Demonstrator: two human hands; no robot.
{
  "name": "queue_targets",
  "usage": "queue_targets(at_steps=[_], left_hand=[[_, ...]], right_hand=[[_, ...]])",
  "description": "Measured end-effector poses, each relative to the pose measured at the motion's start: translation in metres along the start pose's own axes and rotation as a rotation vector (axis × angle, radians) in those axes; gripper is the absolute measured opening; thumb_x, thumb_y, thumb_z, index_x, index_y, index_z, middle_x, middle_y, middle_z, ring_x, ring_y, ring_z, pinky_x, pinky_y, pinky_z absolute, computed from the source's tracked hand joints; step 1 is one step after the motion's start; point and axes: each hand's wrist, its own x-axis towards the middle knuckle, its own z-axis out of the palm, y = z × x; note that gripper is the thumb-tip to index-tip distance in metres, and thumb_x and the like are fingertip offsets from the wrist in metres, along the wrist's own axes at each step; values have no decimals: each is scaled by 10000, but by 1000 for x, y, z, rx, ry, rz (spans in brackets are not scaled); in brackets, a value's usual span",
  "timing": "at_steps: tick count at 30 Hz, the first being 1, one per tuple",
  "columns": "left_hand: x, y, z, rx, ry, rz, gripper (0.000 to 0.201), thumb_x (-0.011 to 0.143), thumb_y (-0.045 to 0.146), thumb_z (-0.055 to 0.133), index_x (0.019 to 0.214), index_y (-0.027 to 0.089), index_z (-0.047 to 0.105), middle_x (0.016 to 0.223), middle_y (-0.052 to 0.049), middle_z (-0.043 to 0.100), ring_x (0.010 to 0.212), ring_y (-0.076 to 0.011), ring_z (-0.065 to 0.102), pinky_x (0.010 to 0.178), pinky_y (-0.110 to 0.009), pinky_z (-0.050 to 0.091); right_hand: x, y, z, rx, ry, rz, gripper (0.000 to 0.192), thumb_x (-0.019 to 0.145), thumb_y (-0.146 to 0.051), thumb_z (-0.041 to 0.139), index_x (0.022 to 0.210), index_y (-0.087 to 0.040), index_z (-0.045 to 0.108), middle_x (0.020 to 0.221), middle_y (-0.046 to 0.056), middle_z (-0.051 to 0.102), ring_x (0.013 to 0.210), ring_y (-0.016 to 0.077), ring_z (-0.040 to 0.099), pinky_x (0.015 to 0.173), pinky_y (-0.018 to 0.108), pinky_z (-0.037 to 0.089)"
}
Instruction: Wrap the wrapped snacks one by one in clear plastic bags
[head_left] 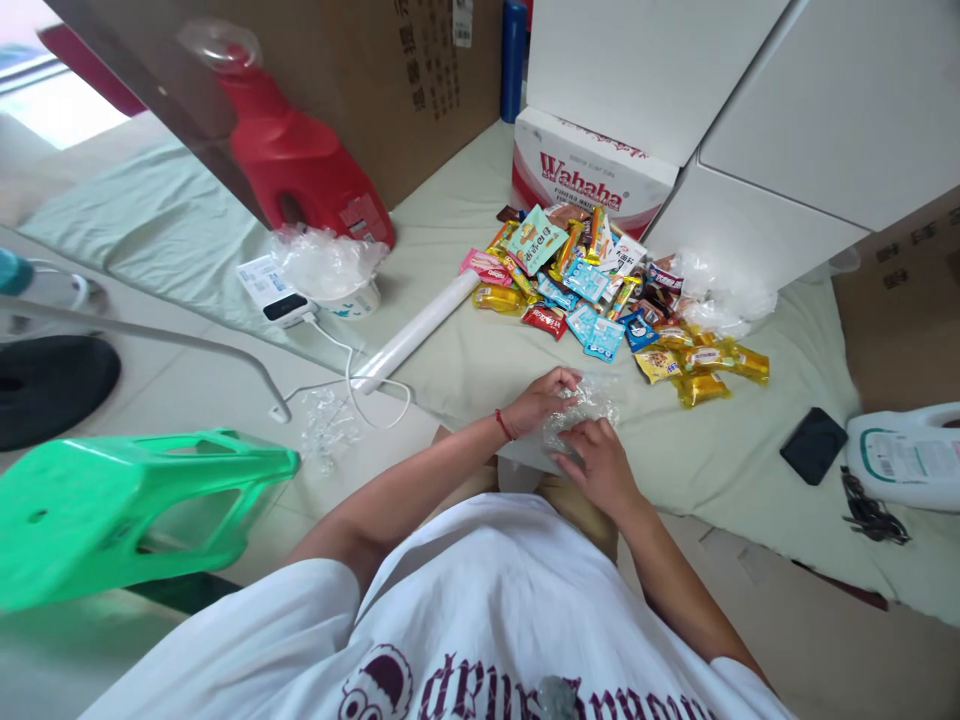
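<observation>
Clear bag [581,410], green stool [127,510]

The clear bag [581,410] is see-through and crumpled, so its edges are hard to make out, and the left hand [540,400] and right hand [600,465] cover part of it. The green stool [127,510] runs off the left edge. The white jug [907,455] is cut off on the right. The big brown box [360,80] hides part of the red bottle [300,160]. The words on the snack packs [600,290] are too small to read.
</observation>
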Motion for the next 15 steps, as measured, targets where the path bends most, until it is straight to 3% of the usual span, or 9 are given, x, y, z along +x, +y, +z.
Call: queue_targets(at_steps=[3,6,9,11,13,15], left_hand=[[-2,3,1,-1,19,15,408,634,348,911,859,193,608,1214,-78,621,1317,-255,503,1110,-384,387],[-9,9,-2,-22,71,30,384,631,306,894,840,188,595,1196,-73,634,1265,-242,534,1067,-378,416],[-26,17,-7,3,227,56,308,679,334,830,805,190,590,965,-26,643,959,-177,601,870,-311,479],[-43,22,-8,100,337,79,266,736,381,777,767,188,595,777,13,572,737,-131,532,730,-275,456],[-60,25,-3,255,346,104,288,794,428,740,725,180,612,718,16,535,684,-121,489,699,-271,439],[-73,27,9,393,284,103,322,821,472,740,744,170,657,786,-15,583,758,-139,536,728,-274,457]], right_hand=[[10,2,11,-20,-14,20,184,968,-309,624,1027,-233,781,975,117,684,945,286,526,832,429,465],[15,2,13,200,40,107,206,944,-253,581,862,-219,767,861,90,668,842,235,552,774,376,465],[17,-2,7,568,166,373,188,871,-354,659,800,-213,760,748,34,633,634,149,497,621,297,423],[19,-8,1,823,217,607,250,788,-451,741,774,-202,755,619,-14,557,510,101,380,502,257,319],[22,-18,-8,1052,222,781,356,681,-518,823,770,-182,748,531,-57,462,450,66,267,445,238,206],[27,-30,-16,1197,207,860,432,591,-537,881,763,-166,741,494,-81,405,431,45,203,430,233,138]])
